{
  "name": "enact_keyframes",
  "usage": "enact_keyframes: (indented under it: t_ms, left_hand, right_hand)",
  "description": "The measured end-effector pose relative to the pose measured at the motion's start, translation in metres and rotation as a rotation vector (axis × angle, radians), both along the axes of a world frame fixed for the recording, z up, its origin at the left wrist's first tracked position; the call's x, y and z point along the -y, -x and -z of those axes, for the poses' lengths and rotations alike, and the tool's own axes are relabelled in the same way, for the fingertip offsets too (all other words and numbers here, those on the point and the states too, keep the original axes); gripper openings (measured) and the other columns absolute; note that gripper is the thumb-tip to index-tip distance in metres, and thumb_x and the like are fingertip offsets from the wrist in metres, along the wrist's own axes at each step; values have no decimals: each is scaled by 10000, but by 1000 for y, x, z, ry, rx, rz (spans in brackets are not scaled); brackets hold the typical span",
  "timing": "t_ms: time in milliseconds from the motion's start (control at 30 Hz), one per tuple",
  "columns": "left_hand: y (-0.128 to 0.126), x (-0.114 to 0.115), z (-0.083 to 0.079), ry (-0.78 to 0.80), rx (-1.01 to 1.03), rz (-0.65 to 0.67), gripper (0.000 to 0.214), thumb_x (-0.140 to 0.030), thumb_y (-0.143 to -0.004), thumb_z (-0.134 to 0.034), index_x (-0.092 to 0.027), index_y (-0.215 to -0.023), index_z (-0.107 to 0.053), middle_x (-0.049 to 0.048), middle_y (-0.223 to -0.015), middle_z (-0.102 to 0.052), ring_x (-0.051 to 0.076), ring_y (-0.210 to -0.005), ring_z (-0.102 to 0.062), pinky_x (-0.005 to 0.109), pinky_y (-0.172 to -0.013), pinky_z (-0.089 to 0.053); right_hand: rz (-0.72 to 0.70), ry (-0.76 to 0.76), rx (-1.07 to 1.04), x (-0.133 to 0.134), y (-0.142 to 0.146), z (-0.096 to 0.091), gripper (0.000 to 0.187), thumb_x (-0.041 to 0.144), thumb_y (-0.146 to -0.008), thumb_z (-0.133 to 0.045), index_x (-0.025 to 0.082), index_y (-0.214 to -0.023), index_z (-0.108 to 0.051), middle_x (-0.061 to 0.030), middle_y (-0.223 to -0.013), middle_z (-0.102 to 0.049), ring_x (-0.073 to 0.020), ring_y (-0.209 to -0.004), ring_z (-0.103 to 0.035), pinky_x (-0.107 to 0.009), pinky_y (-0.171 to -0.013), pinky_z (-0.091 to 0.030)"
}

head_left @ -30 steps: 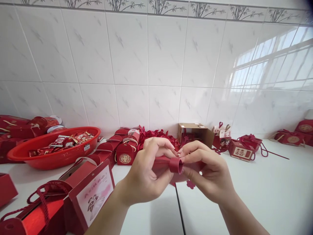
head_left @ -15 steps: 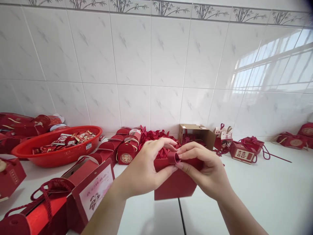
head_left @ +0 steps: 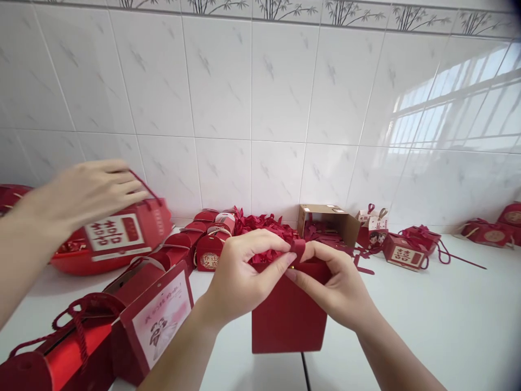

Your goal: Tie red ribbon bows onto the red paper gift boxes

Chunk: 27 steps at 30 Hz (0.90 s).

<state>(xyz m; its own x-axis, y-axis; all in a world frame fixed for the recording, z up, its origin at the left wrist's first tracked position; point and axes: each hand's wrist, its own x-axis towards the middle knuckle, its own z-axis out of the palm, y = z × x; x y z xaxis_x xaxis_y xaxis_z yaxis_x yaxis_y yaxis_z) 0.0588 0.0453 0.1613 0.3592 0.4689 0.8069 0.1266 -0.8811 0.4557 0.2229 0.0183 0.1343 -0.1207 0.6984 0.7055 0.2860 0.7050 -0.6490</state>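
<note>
In the middle of the head view is a plain dark red gift box (head_left: 290, 323), upright, its front panel toward me. A short red ribbon loop (head_left: 298, 248) stands at its top edge. My left hand (head_left: 252, 277) pinches the ribbon between thumb and fingers. My right hand (head_left: 331, 279) is closed on the same ribbon from the other side, its thumb against the box's top edge. A small gold-coloured spot shows between the thumbs, too small to name. The fingers hide part of the box's top.
Another person's hand (head_left: 93, 190) carries a red double-happiness box (head_left: 118, 231) by its cord over the red basin (head_left: 73, 265). Red boxes (head_left: 163, 320) line the left. Behind stand a ribbon pile (head_left: 266, 225), a cardboard carton (head_left: 348, 225) and small boxes (head_left: 405, 252) at the right.
Another person's hand has come in from the left with a red box. The box between my hands hangs slightly lower, and the ribbon loop now stands more upright between my fingers.
</note>
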Motion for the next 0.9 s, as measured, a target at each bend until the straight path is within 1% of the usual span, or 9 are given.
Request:
enact_keyframes:
  t_ms: [200, 300, 400, 500, 567, 600, 700, 800, 900]
  left_hand:
    - [-7, -1, 5, -35, 52, 24, 97, -101, -803, -642, -180, -799, -698, 23, -796, -710, 151, -747, -657, 289, -736, -551]
    - [-4, 0, 5, 38, 56, -62, 180, -168, -834, -629, -211, -1004, -669, 31, -967, -700, 178, -950, -640, 315, -899, -508]
    - [4, 4, 0, 88, 170, -149, 296, -229, -843, -631, -226, -1136, -595, 39, -1062, -662, 195, -1074, -591, 329, -981, -461]
    - [13, 10, -7, 84, 308, -178, 236, -259, -835, -634, -208, -1065, -615, 46, -987, -663, 209, -1000, -621, 356, -937, -485]
    - [18, 16, -12, 91, 400, -201, 214, -274, -809, -656, -207, -1011, -636, 45, -945, -669, 223, -958, -637, 358, -844, -522]
    - [19, 18, -14, 97, 438, -212, 207, -282, -794, -666, -210, -987, -644, 42, -923, -671, 231, -948, -640, 356, -799, -534]
    - [23, 25, -20, 65, 546, -249, 188, -264, -759, -680, -195, -932, -661, 40, -869, -680, 247, -904, -654, 363, -738, -551]
    - [29, 28, -24, -42, 613, -267, 179, -194, -712, -695, -164, -888, -678, 37, -814, -693, 220, -775, -675, 368, -736, -567]
    - [43, 25, -24, -68, 548, -398, 112, -167, -688, -718, -171, -796, -690, -6, -713, -693, 150, -609, -657, 276, -611, -569]
  right_hand:
    - [-36, -3, -29, -1, 1, 0, 108, 197, -802, -621, 195, -715, -558, 9, -652, -596, -186, -777, -633, -278, -675, -522]
    - [33, 65, 46, -5, -12, -7, 71, 218, -786, -629, 191, -736, -586, -4, -729, -647, -176, -747, -631, -272, -664, -514]
    - [220, 205, 131, -15, -48, -14, 108, 291, -764, -644, 187, -749, -620, -23, -778, -676, -183, -719, -633, -262, -605, -495]
    - [479, 381, 157, -30, -107, -11, 193, 365, -700, -690, 186, -765, -656, -48, -780, -698, -227, -719, -656, -288, -582, -493]
    - [701, 499, 97, -41, -150, -1, 233, 358, -637, -731, 189, -792, -689, -63, -781, -710, -251, -716, -665, -313, -589, -495]
    - [875, 544, 22, -47, -170, 6, 243, 336, -595, -751, 196, -788, -704, -68, -765, -713, -265, -716, -666, -331, -602, -499]
    - [1150, 522, -56, -63, -214, 30, 284, 300, -659, -672, 138, -890, -704, -189, -885, -699, -355, -853, -644, -428, -672, -492]
    - [1247, 483, -69, -76, -231, 48, 351, 234, -734, -548, 75, -1028, -656, -243, -973, -662, -388, -960, -613, -506, -786, -475]
    - [1217, 402, 9, -84, -225, 54, 466, 196, -778, -447, 32, -1203, -545, -274, -1099, -595, -438, -1125, -519, -611, -917, -383]
